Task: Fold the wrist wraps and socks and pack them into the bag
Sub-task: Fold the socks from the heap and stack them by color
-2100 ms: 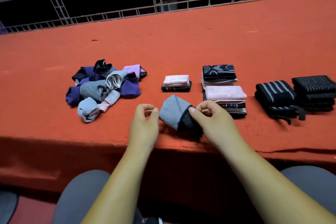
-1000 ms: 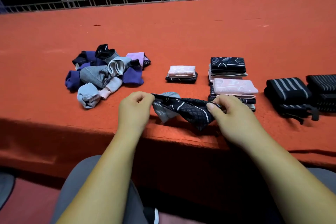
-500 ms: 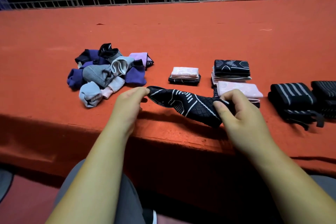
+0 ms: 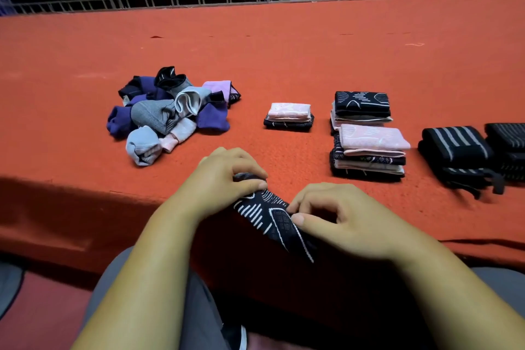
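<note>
The soft black sock (image 4: pixel 268 214) with white lines slants across the fuzzy red worktop's (image 4: pixel 284 51) front edge, its long side running from far left to near right. The left hand (image 4: pixel 224 179) pinches its far end, and the right hand (image 4: pixel 343 221) pinches its side.

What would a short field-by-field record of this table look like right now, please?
surface: orange table
left hand: grips one end of the black sock
right hand: pinches the same sock
sock position: draped over the table's near edge
loose socks: one heap, left
folded socks: three stacks, middle
wrist wraps: folded, right
bag: not in view
</note>
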